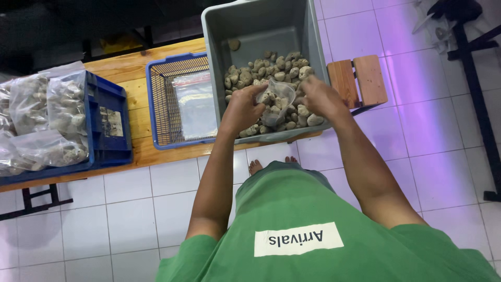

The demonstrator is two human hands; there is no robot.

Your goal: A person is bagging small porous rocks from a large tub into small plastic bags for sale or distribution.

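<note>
A: Item one, the grip?
B: Left hand point(244, 108) and right hand point(319, 96) both pinch the mouth of a small clear bag point(277, 99), holding it open. It is partly filled with stones.

A: Location of the bag?
B: Held over the heap of grey stones point(271, 70) inside the grey tub point(250, 26), at its near end.

A: Step in hand?
B: By my judgement, filling; the bag looks partway full.

A: Next move calls for?
B: Likely one hand freed to scoop stones while the other keeps the mouth open.

A: Surroundings?
B: Blue mesh basket point(156, 104) with flat empty bags point(195, 104) just left of the tub; further left, a blue crate point(112, 125) with filled bags point(47, 120); all on a wooden bench point(135, 89).
</note>
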